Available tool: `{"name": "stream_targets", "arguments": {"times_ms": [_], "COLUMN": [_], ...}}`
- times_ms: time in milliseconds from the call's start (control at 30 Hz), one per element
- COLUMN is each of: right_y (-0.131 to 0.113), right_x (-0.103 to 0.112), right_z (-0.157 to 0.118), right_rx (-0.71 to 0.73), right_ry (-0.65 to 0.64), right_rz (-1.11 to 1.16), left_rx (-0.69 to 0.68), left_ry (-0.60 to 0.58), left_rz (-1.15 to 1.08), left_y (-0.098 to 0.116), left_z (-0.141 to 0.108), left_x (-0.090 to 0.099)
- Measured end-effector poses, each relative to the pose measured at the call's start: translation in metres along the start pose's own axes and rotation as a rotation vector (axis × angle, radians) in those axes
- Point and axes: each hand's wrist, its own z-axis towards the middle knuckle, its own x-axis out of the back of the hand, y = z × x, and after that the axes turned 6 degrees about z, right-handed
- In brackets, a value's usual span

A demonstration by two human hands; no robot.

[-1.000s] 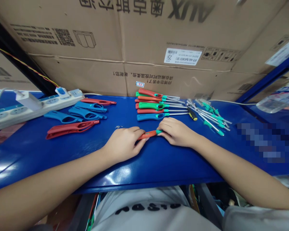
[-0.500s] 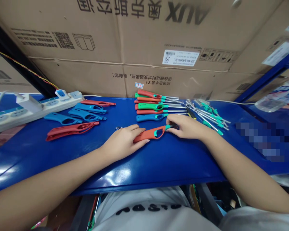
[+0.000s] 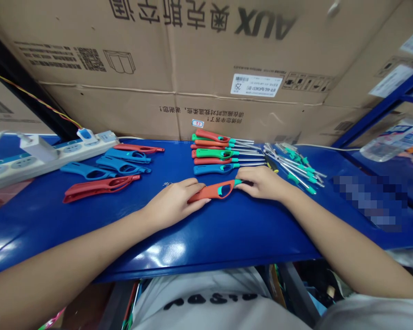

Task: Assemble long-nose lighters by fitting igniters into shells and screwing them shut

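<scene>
An orange lighter body (image 3: 211, 191) with a teal trigger lies level above the blue table. My left hand (image 3: 177, 201) is closed round its rear end. At its front, my right hand (image 3: 258, 182) pinches the teal tip; what else those fingers cover is hidden. Just beyond my hands lies a row of lighters with metal rods, among them a green one (image 3: 213, 153) and a blue one (image 3: 215, 169). To the right of the row is a pile of loose metal rods with teal ends (image 3: 298, 169).
Blue and red handle shells (image 3: 101, 187) lie at the left, beside a white power strip (image 3: 69, 149) with cables. A large cardboard box (image 3: 141, 101) stands behind the blue table (image 3: 206, 243). A clear plastic bottle (image 3: 387, 140) is at the right.
The dark piece that showed at my right fingertips is no longer visible. Both hands keep their hold on the orange body, and the view has shifted slightly.
</scene>
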Motion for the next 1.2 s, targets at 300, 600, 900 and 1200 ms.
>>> {"name": "stream_targets", "arguments": {"times_ms": [300, 600, 900, 1200], "right_y": [-0.008, 0.003, 0.012, 0.009], "right_x": [0.002, 0.018, 0.027, 0.036], "right_z": [0.003, 0.002, -0.003, -0.006], "right_rx": [-0.121, -0.245, -0.357, -0.346], "right_ry": [-0.175, -0.274, -0.287, -0.23], "right_rz": [0.021, 0.023, -0.007, 0.075], "left_rx": [-0.008, 0.056, 0.065, 0.097], "left_ry": [-0.04, -0.019, -0.015, -0.047], "left_rz": [0.039, 0.151, 0.11, 0.244], "left_y": [-0.002, -0.001, -0.004, 0.002], "left_z": [0.002, 0.0, 0.001, -0.001], "left_x": [-0.003, -0.006, -0.009, -0.006]}}
